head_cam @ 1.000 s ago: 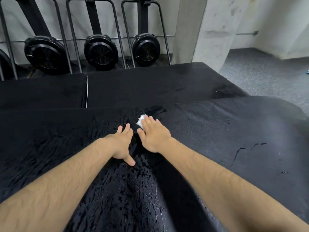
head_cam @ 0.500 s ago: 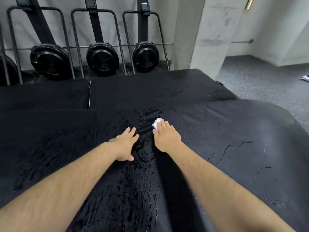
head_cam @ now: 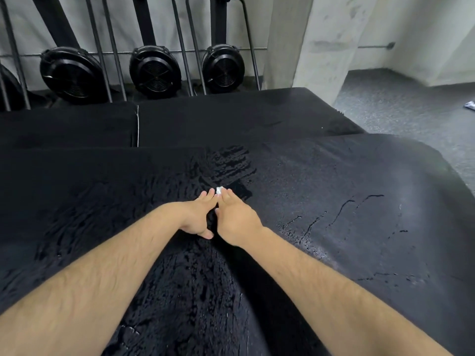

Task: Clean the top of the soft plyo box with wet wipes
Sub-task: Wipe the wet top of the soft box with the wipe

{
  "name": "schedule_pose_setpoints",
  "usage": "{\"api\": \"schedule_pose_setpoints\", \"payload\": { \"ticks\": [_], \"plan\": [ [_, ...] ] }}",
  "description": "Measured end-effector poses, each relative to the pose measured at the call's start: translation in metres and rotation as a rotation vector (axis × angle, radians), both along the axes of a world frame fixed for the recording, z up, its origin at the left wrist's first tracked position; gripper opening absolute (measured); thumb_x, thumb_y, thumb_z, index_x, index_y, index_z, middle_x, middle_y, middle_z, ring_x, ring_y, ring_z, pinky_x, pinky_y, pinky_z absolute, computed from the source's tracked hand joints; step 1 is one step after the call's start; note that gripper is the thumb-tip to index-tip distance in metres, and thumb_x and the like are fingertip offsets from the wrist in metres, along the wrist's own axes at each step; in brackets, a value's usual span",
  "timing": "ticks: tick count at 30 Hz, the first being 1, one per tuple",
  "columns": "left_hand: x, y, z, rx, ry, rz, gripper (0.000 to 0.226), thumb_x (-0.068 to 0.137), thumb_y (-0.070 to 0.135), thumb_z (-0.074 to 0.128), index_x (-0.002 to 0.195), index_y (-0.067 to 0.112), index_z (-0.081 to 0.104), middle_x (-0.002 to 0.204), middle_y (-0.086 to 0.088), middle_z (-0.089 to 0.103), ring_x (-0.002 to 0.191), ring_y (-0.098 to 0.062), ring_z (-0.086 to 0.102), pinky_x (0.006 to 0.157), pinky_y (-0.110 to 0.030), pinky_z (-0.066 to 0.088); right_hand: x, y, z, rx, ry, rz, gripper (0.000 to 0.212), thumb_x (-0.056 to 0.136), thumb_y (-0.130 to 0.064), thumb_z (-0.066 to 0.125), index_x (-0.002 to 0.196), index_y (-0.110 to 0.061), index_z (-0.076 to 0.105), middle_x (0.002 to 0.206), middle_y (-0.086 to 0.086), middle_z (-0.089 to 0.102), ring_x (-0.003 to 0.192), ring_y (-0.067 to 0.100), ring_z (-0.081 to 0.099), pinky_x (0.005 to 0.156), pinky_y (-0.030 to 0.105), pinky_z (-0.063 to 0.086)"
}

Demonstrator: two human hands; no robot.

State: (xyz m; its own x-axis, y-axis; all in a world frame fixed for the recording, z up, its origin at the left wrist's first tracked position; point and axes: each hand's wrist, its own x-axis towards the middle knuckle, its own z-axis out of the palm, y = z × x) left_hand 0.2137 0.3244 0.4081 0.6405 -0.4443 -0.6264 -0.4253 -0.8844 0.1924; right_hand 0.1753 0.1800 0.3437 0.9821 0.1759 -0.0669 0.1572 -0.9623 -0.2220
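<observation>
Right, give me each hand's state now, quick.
Left hand: open, flat on the plyo box top, holding nothing.
Right hand: open, pressing the wet wipe onto the plyo box top.

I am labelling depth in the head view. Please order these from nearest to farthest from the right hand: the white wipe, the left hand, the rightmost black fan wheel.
1. The white wipe: under the fingertips of the right hand.
2. The left hand: close beside it, on its left.
3. The rightmost black fan wheel: far ahead, at the back.

no readable text, labels, brands, numbers or signs anywhere in view
</observation>
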Motion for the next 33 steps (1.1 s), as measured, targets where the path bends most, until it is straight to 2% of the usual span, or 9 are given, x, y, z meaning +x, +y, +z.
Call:
{"api": "schedule_pose_setpoints", "payload": {
  "ticks": [4, 7, 13, 15, 18, 21, 23, 27, 33],
  "plan": [
    [-0.001, 0.000, -0.001, -0.021, -0.003, 0.017, 0.110, 0.093, 0.030, 0.069, 0.155, 0.022, -0.021, 0.158, 0.008, -0.033, 0.149, -0.011, -0.021, 0.125, -0.036, 0.006, 0.008, -0.019, -0.003, -0.020, -0.061, -0.121, 0.059, 0.107, -0.026, 0.029, 0.158, -0.002, 0.010, 0.167, 0.012, 0.011, 0.152, 0.028, 0.014, 0.122, 0.038, 0.024],
    [-0.001, -0.003, 0.000, -0.017, -0.006, 0.019, 0.108, 0.094, 0.029, 0.067, 0.154, 0.021, -0.022, 0.158, 0.008, -0.034, 0.149, -0.011, -0.020, 0.124, -0.034, 0.006, 0.018, -0.040, -0.004, -0.065, -0.072, -0.267, 0.061, 0.108, -0.029, 0.023, 0.158, 0.000, 0.002, 0.167, 0.016, 0.008, 0.152, 0.030, 0.013, 0.123, 0.037, 0.020],
    [0.000, 0.001, -0.001, -0.023, 0.005, 0.020, 0.108, 0.094, 0.030, 0.068, 0.155, 0.023, -0.020, 0.157, 0.011, -0.033, 0.149, -0.009, -0.020, 0.125, -0.036, 0.006, -0.022, -0.017, 0.001, -0.159, -0.113, -0.002, 0.058, 0.108, -0.033, 0.019, 0.159, -0.005, 0.011, 0.166, 0.012, 0.014, 0.150, 0.030, 0.020, 0.122, 0.042, 0.020],
    [-0.001, 0.000, -0.003, -0.030, -0.002, 0.019, 0.107, 0.094, 0.030, 0.068, 0.154, 0.022, -0.021, 0.158, 0.010, -0.033, 0.149, -0.010, -0.020, 0.124, -0.035, 0.006, -0.006, -0.041, 0.002, -0.204, -0.101, -0.152, 0.058, 0.108, -0.033, 0.019, 0.157, -0.003, 0.016, 0.164, 0.014, 0.021, 0.146, 0.031, 0.026, 0.119, 0.043, 0.022],
    [-0.002, -0.002, -0.006, -0.039, -0.021, 0.013, 0.107, 0.095, 0.029, 0.067, 0.155, 0.021, -0.021, 0.158, 0.008, -0.033, 0.149, -0.011, -0.021, 0.124, -0.034, 0.005, 0.007, -0.056, 0.005, -0.150, -0.038, -0.274, 0.058, 0.109, -0.033, 0.017, 0.158, -0.003, 0.013, 0.167, 0.014, 0.011, 0.152, 0.031, 0.014, 0.124, 0.043, 0.013],
    [-0.001, 0.002, -0.007, -0.052, -0.024, 0.016, 0.107, 0.094, 0.031, 0.068, 0.155, 0.022, -0.020, 0.158, 0.010, -0.032, 0.149, -0.010, -0.020, 0.124, -0.034, 0.005, -0.025, -0.018, 0.006, -0.113, -0.083, -0.081, 0.058, 0.106, -0.035, 0.016, 0.155, -0.005, 0.023, 0.164, 0.015, 0.017, 0.149, 0.031, 0.019, 0.121, 0.045, 0.020],
    [-0.004, 0.006, -0.009, -0.095, -0.054, 0.020, 0.105, 0.094, 0.031, 0.068, 0.156, 0.021, -0.016, 0.160, 0.010, -0.029, 0.149, -0.009, -0.019, 0.124, -0.033, 0.004, -0.049, -0.006, 0.000, -0.101, -0.058, 0.023, 0.064, 0.104, -0.039, 0.008, 0.159, -0.007, 0.016, 0.168, 0.012, 0.010, 0.154, 0.029, 0.011, 0.125, 0.044, 0.014],
    [-0.025, 0.011, -0.011, -0.110, -0.125, 0.012, 0.087, 0.102, 0.034, 0.054, 0.158, 0.021, -0.012, 0.162, 0.009, -0.025, 0.151, -0.011, -0.017, 0.125, -0.035, 0.004, -0.033, -0.022, -0.004, -0.121, -0.036, -0.136, 0.058, 0.109, -0.036, 0.012, 0.160, -0.008, 0.008, 0.169, 0.009, 0.006, 0.155, 0.025, 0.005, 0.126, 0.040, 0.006],
    [-0.049, 0.033, -0.003, -0.099, -0.031, 0.007, 0.097, 0.096, 0.050, 0.058, 0.157, 0.024, -0.013, 0.162, 0.012, -0.023, 0.149, -0.008, -0.018, 0.122, -0.031, 0.002, -0.082, 0.009, 0.005, -0.071, -0.036, 0.143, 0.065, 0.103, -0.038, 0.003, 0.158, -0.008, 0.020, 0.166, 0.009, 0.018, 0.149, 0.028, 0.022, 0.122, 0.045, 0.023]
  ]
}}
